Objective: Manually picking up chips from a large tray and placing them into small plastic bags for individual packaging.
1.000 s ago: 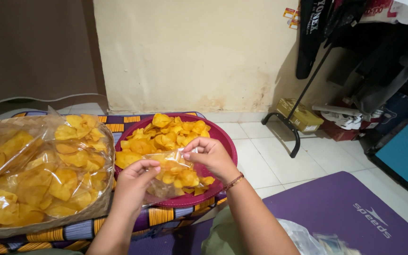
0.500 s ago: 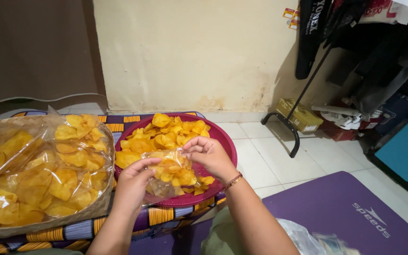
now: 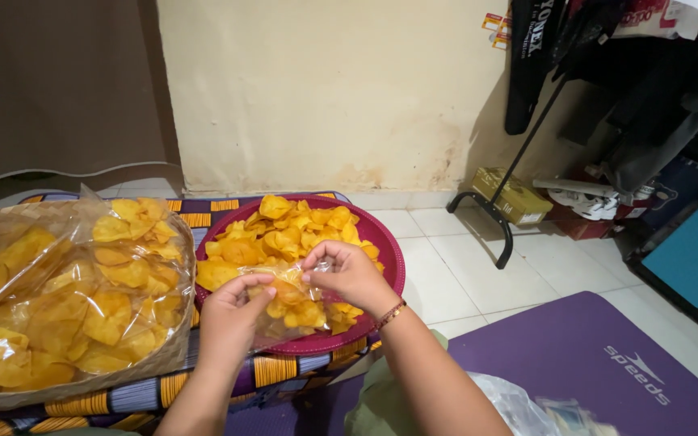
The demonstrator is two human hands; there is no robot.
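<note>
Item: small clear plastic bag of yellow-orange chips point(image 3: 294, 303), pinched at its mouth between my left hand point(image 3: 228, 319) and right hand point(image 3: 347, 274), fingertips closed on the film. The bag hangs below the fingers over the round maroon tray point(image 3: 388, 246) of loose chips, long axis running toward me. I cannot make out the bag's lower edge or opening.

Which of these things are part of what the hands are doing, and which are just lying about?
In use:
small clear bag, held by left hand and right hand
chips
red tray
large chip bag

Lying about:
purple mat
yellow box
clothes rack
</note>
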